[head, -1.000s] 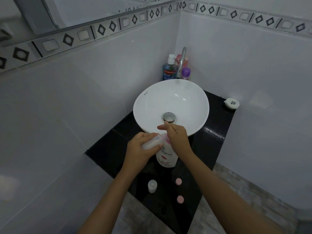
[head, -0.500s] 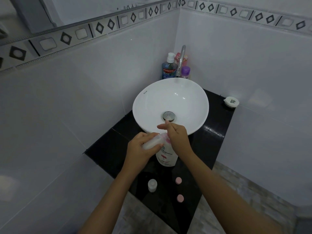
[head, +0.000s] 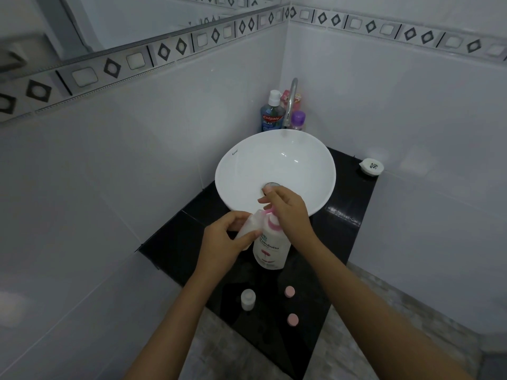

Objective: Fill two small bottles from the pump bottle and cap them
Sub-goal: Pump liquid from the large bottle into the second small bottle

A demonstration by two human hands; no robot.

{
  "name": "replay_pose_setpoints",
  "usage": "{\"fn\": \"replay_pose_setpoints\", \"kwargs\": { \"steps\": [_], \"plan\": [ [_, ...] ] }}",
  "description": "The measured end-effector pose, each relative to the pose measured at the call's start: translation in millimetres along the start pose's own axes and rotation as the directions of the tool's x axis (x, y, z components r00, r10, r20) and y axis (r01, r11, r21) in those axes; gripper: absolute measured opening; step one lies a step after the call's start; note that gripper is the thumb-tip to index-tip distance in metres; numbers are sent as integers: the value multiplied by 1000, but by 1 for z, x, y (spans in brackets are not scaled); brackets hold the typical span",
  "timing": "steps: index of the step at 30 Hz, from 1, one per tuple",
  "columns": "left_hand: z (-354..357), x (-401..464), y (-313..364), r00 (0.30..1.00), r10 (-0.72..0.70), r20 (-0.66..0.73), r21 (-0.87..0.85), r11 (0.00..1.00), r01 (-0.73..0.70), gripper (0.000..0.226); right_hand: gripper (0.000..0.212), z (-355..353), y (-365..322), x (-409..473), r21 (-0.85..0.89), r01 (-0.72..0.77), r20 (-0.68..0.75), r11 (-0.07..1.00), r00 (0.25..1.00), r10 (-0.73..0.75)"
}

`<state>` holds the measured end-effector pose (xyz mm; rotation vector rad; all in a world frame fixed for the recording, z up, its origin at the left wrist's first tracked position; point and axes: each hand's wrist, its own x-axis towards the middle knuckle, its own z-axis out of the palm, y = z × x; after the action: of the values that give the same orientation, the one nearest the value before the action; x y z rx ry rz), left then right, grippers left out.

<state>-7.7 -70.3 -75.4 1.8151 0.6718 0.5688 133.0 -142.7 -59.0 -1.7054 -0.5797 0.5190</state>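
A white pump bottle (head: 270,249) with a pink collar stands on the black counter (head: 175,242) in front of the basin. My right hand (head: 288,212) rests on top of its pump head, which it hides. My left hand (head: 222,242) holds a small translucent bottle (head: 251,224) tilted with its mouth at the pump's spout. A second small bottle (head: 248,299) stands uncapped near the counter's front edge. Two pink caps (head: 289,292) (head: 292,319) lie to its right.
A white basin (head: 238,171) with a metal drain sits behind my hands. A tap (head: 290,100), a blue mouthwash bottle (head: 271,113) and a purple-capped bottle (head: 297,120) stand in the corner. A small white round object (head: 371,167) lies at the counter's right back.
My right hand has risen a little on the pump, so the pink collar now shows. My left hand still holds the small bottle at the spout.
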Motion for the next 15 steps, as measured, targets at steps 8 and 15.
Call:
{"fn": "replay_pose_setpoints", "kwargs": {
  "steps": [8,15],
  "plan": [
    [-2,-6,4,1000,-4,-18,-31,1000,3,29,29,2,-5,-4,28,1,-60,1000,998,1],
    [-10,-12,7,996,28,-87,-100,994,-37,25,28,-5,-8,-5,75,-1,-77,997,997,7]
  ]
}}
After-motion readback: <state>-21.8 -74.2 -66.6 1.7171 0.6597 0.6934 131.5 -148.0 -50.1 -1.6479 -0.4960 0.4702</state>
